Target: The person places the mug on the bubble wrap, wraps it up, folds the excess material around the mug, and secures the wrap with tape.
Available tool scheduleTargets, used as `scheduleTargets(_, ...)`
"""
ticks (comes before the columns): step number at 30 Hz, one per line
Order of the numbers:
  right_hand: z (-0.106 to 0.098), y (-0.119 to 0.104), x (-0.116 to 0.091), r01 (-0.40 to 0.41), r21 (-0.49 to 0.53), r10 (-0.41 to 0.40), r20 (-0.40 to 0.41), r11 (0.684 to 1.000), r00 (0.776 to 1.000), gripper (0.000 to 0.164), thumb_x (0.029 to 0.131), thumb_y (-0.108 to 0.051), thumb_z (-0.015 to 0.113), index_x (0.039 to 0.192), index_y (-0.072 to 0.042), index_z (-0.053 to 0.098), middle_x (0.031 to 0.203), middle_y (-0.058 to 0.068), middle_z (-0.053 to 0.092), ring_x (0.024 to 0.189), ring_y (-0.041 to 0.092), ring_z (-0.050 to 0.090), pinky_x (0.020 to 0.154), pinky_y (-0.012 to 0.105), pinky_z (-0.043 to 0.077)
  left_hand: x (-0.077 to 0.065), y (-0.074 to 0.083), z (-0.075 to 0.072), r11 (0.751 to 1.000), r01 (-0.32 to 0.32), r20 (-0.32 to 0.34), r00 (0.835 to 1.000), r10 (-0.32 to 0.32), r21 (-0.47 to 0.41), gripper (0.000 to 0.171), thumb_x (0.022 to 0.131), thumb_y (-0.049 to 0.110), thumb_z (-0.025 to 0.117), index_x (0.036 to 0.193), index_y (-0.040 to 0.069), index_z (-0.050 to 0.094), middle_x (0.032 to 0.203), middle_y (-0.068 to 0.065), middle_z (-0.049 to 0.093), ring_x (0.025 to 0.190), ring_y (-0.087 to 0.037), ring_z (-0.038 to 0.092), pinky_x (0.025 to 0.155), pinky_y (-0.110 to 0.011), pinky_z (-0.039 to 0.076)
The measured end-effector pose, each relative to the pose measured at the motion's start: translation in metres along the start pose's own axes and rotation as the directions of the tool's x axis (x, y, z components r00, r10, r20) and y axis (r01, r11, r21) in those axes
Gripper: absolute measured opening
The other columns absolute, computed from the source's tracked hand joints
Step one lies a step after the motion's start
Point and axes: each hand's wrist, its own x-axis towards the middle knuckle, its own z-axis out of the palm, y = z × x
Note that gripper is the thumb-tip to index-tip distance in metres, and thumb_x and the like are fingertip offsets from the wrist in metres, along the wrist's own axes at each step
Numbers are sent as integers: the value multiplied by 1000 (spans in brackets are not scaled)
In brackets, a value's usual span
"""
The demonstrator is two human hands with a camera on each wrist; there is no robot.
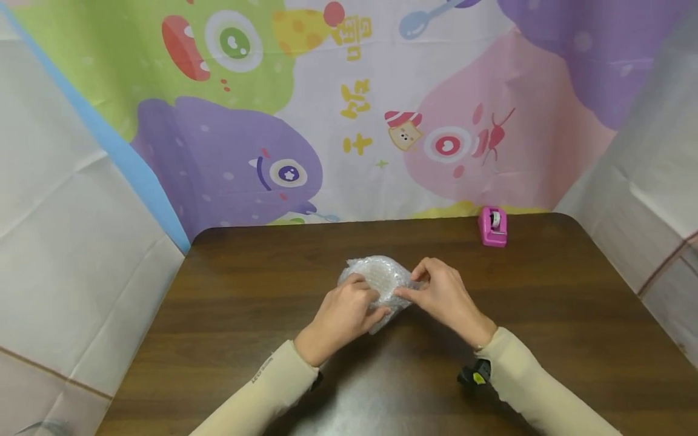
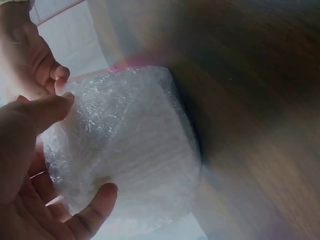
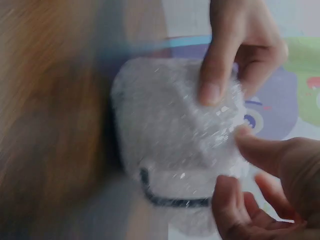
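A rounded whitish object wrapped in clear bubble wrap (image 1: 384, 272) sits at the middle of the brown table. In the right wrist view a dark curved strip (image 3: 175, 202) shows through the plastic; what lies inside cannot be told. My left hand (image 1: 346, 312) grips the bundle from its near left side, thumb and fingers spread over the wrap. On the right side, my right hand (image 1: 447, 297) pinches the edge of the bubble wrap between thumb and fingers. Glossy folds of bubble wrap (image 2: 107, 102) overlap beside my fingers in the left wrist view.
A pink tape dispenser (image 1: 493, 229) with a white roll stands near the table's back right edge. Behind the brown table (image 1: 262, 266) hangs a cartoon-printed cloth (image 1: 349, 181). Pale sheets flank both sides. A black device (image 1: 475, 373) is strapped to my right wrist.
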Motion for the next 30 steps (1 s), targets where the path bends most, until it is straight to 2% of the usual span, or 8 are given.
scheduleTargets(4, -7, 1, 10, -86, 62, 77, 146, 994, 986, 38, 79, -23, 90, 102, -6, 66, 88, 7, 62, 63, 14, 60, 55, 28, 55, 1, 2, 3, 1000, 13, 2, 1000, -13, -1, 42, 90, 49, 77, 70, 14, 67, 72, 0, 69, 93, -20, 67, 71, -29, 61)
scheduleTargets(7, -10, 3, 17, -133, 100, 108, 222, 986, 969, 42, 80, -21, 90, 108, -4, 64, 86, 8, 57, 51, 14, 57, 49, 31, 55, 2, 3, 4, 1000, 25, 8, 1000, -26, 16, 46, 90, 55, 74, 68, 15, 67, 69, 1, 68, 92, -20, 67, 72, -29, 62)
scheduleTargets(12, -10, 8, 25, -141, 117, 100, 305, 983, 947, 43, 83, -23, 88, 112, -4, 63, 85, 7, 54, 51, 15, 56, 49, 32, 54, 4, 4, 3, 998, 33, 21, 999, -34, 49, 39, 89, 50, 77, 75, 14, 75, 70, 0, 70, 90, -19, 66, 72, -30, 62)
scheduleTargets(17, -9, 9, 30, -108, 52, 85, 320, 993, 944, 48, 81, -33, 89, 110, -5, 62, 84, 5, 53, 64, 15, 52, 57, 29, 48, 5, 5, 3, 998, 33, 16, 999, -34, 49, 39, 88, 50, 78, 73, 14, 74, 68, 1, 68, 89, -20, 67, 72, -29, 61)
scheduleTargets(23, -11, 6, 36, -108, 12, 97, 344, 994, 934, 50, 78, -33, 91, 106, -5, 61, 82, 6, 52, 72, 18, 47, 61, 31, 41, 6, 6, 7, 997, 58, 13, 998, -58, 43, 50, 86, 59, 75, 62, 16, 65, 55, 5, 56, 80, -19, 65, 60, -31, 60)
scheduleTargets(30, -8, 6, 39, -117, 7, 106, 372, 993, 922, 49, 79, -32, 91, 105, -5, 59, 80, 5, 50, 71, 17, 46, 60, 31, 40, 6, 5, 13, 995, 39, -28, 999, -37, 89, 45, 90, 52, 75, 64, 15, 72, 58, 2, 64, 74, -20, 64, 59, -33, 58)
